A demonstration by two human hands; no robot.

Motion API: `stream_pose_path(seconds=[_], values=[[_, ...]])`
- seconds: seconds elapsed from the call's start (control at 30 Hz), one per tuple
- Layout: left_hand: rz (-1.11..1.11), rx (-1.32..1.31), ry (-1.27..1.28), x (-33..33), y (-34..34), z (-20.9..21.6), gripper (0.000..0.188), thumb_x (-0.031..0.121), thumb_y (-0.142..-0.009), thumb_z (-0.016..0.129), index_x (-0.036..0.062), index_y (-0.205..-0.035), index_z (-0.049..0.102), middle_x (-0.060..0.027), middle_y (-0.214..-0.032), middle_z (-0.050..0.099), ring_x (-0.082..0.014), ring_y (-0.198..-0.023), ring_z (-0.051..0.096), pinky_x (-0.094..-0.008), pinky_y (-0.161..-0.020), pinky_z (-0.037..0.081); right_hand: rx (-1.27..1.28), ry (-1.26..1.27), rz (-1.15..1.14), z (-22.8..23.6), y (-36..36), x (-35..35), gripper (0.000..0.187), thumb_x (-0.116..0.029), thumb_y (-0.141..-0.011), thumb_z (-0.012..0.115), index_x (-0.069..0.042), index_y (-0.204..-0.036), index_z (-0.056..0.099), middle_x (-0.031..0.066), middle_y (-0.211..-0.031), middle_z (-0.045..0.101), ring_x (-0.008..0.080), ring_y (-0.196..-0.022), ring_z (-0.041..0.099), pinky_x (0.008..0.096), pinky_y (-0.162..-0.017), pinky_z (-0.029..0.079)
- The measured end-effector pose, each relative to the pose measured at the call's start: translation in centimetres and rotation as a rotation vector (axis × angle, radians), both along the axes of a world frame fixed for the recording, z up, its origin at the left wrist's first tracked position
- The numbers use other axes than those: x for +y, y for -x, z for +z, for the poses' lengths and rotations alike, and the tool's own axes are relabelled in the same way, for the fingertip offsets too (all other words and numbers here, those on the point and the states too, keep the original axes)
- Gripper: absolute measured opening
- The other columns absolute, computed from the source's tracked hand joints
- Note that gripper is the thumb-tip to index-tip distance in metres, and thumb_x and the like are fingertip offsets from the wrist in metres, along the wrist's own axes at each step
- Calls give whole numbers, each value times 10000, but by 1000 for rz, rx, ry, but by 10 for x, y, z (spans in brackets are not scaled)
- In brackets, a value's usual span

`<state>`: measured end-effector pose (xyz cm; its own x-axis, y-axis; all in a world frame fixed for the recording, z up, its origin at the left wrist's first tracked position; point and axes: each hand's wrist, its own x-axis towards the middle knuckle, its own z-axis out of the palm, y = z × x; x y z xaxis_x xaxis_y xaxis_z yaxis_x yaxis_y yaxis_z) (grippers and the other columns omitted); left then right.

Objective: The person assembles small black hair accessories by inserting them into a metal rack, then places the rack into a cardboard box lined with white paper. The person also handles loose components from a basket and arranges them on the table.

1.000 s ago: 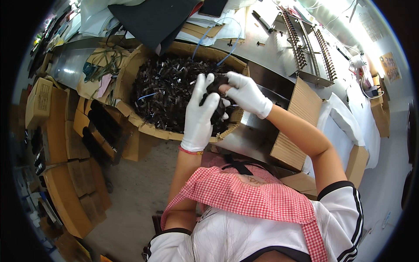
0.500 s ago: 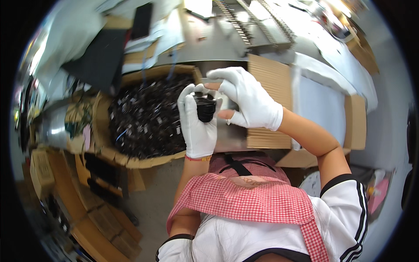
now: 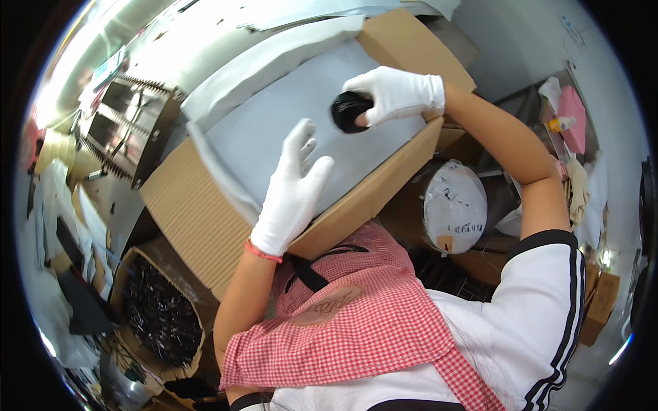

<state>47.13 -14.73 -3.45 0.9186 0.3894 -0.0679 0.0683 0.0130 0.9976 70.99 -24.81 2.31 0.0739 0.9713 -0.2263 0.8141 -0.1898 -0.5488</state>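
In the head view, my right hand (image 3: 404,94), in a white glove with bare fingertips showing, grips a black rounded bundle (image 3: 348,109). Whether it is one piece or several stacked together, I cannot tell. The bundle is over the pale grey sheet (image 3: 274,109) that covers the inside of an open cardboard box (image 3: 373,198). My left hand (image 3: 291,192), gloved too, hovers over the near left part of that box with its fingers apart and nothing in them.
White foam padding (image 3: 226,79) lines the box, whose ribbed flap (image 3: 199,212) juts out to the left. Lower left, a carton holds many small black parts (image 3: 159,312). A metal frame with coils (image 3: 127,127) lies beyond. A round white-topped object (image 3: 456,205) stands right of my apron.
My view and both hands have swung right, from beside the carton of black parts to over the lined box. The bundle has passed from my left hand to my right.
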Motion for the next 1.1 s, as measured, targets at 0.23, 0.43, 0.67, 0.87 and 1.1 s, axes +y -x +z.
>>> stream_pose_path(seconds=[0.23, 0.43, 0.67, 0.87, 1.1], values=[[-384, -192, -844, -39, -122, -53, 329, 158, -902, 589, 69, -1216, 633, -98, -1258, 628, -336, -1106, 590, -402, -937, 502, -580, 133, 229, -42, -97, -87, 358, -252, -650, 764, -118, -980, 732, 130, -943, 692, 330, -939, 631, 404, -856, 522], [-488, -59, -948, -62, -170, -86, 315, 177, -867, 646, 96, -1171, 667, -87, -1166, 655, -348, -983, 596, -428, -904, 505, -505, 54, 249, -60, -109, -90, 381, -204, -573, 829, -118, -938, 762, 120, -1049, 662, 346, -996, 579, 395, -891, 498], [-343, 76, -796, -73, -185, -85, 454, 236, -812, 719, 70, -1224, 622, -141, -1062, 671, -340, -953, 613, -426, -872, 512, -537, 63, 315, -63, -120, -100, 392, -211, -585, 818, -122, -963, 770, 118, -1075, 671, 321, -1042, 577, 381, -937, 469], [-372, 1, -1057, -79, -200, -82, 467, 286, -774, 754, 77, -1180, 656, -117, -941, 663, -323, -870, 607, -429, -800, 512, -551, -42, 411, -63, -132, -111, 345, -335, -669, 795, -124, -942, 775, 104, -1135, 678, 308, -1054, 572, 378, -994, 409], [-459, -47, -1140, -78, -216, -89, 422, 297, -753, 768, 65, -1093, 678, -104, -898, 647, -317, -852, 602, -431, -777, 511, -573, 7, 520, -68, -135, -103, 303, -408, -746, 763, -109, -789, 784, 34, -891, 727, 216, -966, 617, 346, -982, 380]])
